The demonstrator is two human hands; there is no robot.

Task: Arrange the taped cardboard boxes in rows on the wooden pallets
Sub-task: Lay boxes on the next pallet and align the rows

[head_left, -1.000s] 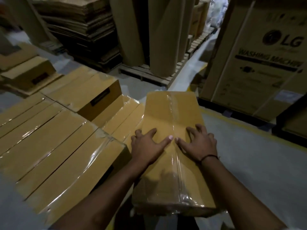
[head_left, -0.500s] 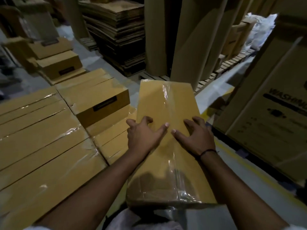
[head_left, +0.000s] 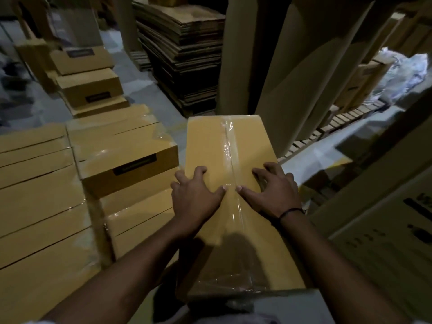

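Down the left side lie the rows of taped boxes point(head_left: 35, 206), flat and close together, their tops shiny with clear tape. At the back stand tall cardboard rolls point(head_left: 304, 78) on a wooden pallet point(head_left: 327, 127), and just left of them is a dark stack of flattened cardboard point(head_left: 182, 54). A big printed carton point(head_left: 385, 230) fills the right edge.

In the middle, straight in front of the person, is the long taped box point(head_left: 210, 148). It sits just beside the right edge of the rows, its length running away from the body and its near end low in view. What carries it from below I cannot tell. A strip of clear tape point(head_left: 230, 155) runs along its top.

On the rows, just left of it, one box sits a layer higher point(head_left: 126, 148) with a black label point(head_left: 134, 164) on its side. Further back on the left, smaller boxes point(head_left: 91, 87) are piled on the floor.

The left hand point(head_left: 196, 197) and the right hand point(head_left: 273, 192) lie on the top of the long box, thumbs nearly meeting at the tape. The grip of each is apart: fingers spread and bent, pressing down on the lid, with the left fingertips at the box's left edge. A thin black band point(head_left: 292, 211) circles the right wrist.
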